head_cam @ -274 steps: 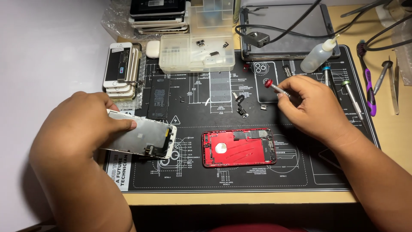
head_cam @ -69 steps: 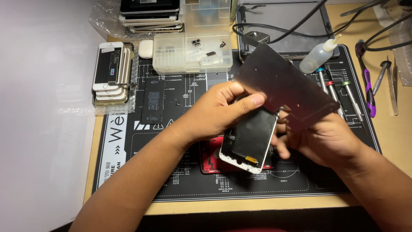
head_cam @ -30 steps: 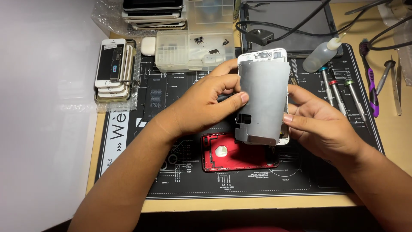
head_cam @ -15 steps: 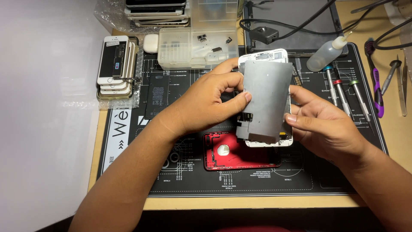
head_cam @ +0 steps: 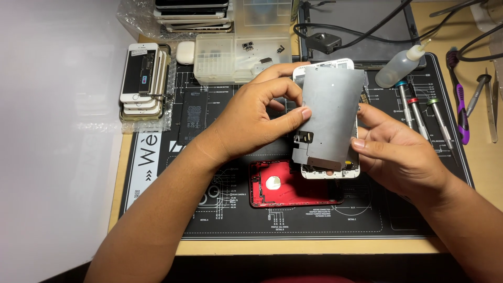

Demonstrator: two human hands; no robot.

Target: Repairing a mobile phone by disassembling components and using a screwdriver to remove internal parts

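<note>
Both hands hold a white phone screen assembly (head_cam: pixel 329 118) upright above the black work mat (head_cam: pixel 157 209), its grey metal back plate toward me. My left hand (head_cam: pixel 257 118) grips its left edge, thumb on the plate. My right hand (head_cam: pixel 401 152) holds its right edge with the fingertips. Beneath it on the mat lies an opened red phone body (head_cam: pixel 285 186), partly hidden by the screen.
A stack of phones (head_cam: pixel 142 78) stands at the mat's left. A clear parts box (head_cam: pixel 236 52) sits at the back, with a small squeeze bottle (head_cam: pixel 399 67) and several screwdrivers (head_cam: pixel 419 112) at the right. Purple-handled tools (head_cam: pixel 461 105) and cables lie at far right.
Earlier the left hand held the screen at the left and the right held a red-tipped tool. Both hands have since lifted the screen and turned it upright, shifting it slightly over the last second.
</note>
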